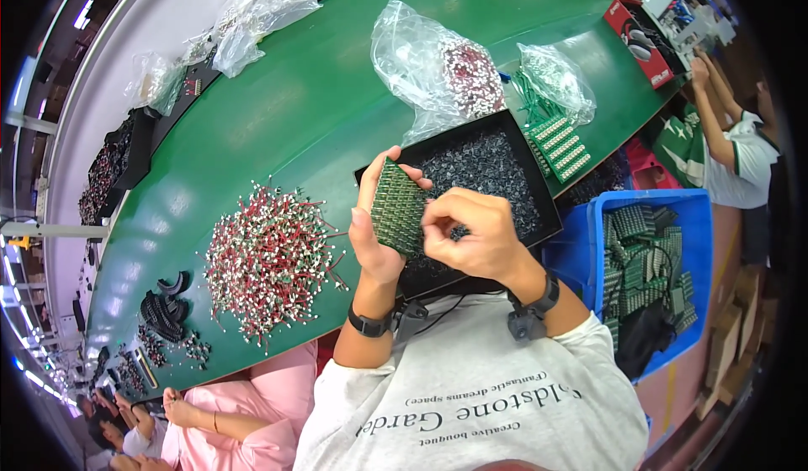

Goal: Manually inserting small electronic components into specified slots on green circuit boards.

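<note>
Head view, from nine o'clock round to three: we see a heap of red-wired connectors (271, 262) at about eight o'clock from the circuit-board panel (396, 208). Its loose leads spread toward the left forearm, so we think a low sweep of that arm could drag some along.

Next, our left hand (375, 231) grasps the panel, thumb along its near left side and fingers behind and over the top. If that grip slackened while the other side was pressed, we judge the panel could twist or slip.

Our right hand (473, 234) is curled, thumb and forefinger pinched close together at the panel's three o'clock edge; we cannot tell whether a small part sits between them. Anything loosely pinched there might drop into the black tray (533, 176) and be hard to find among its small dark pieces. Farther out, past four o'clock, the blue bin (581, 237) of green boards stands near the right elbow, which might knock it on a wide swing.

The panel itself is held up over the tray's nine o'clock side, tilted. It looks green, thin and flat, with close, repeated rows of small pale and dark details; finer features are too small to make out.
</note>
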### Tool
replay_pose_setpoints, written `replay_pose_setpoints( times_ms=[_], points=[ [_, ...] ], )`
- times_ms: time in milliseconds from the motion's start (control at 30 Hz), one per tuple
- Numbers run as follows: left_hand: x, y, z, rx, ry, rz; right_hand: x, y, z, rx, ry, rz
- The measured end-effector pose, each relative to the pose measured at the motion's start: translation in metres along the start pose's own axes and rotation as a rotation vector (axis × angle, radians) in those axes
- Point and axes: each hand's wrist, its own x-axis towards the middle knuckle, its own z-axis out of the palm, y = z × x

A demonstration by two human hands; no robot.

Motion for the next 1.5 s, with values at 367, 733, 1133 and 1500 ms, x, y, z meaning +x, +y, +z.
replay_pose_setpoints(
  times_ms=[367, 733, 1133, 1500],
  points=[
    [-0.002, 0.000, 0.003, 0.015, 0.006, -0.002, 0.003, -0.004, 0.007, -0.074, -0.014, -0.170],
    [-0.003, -0.002, 0.000, 0.001, 0.025, -0.002, -0.002, -0.007, 0.005, -0.030, -0.007, -0.038],
    [-0.002, -0.001, 0.000, 0.026, 0.023, -0.008, -0.003, -0.012, 0.011, -0.112, -0.033, -0.168],
    [-0.002, 0.000, -0.001, -0.090, 0.015, -0.003, -0.005, -0.014, 0.005, -0.048, 0.019, -0.067]
  ],
)
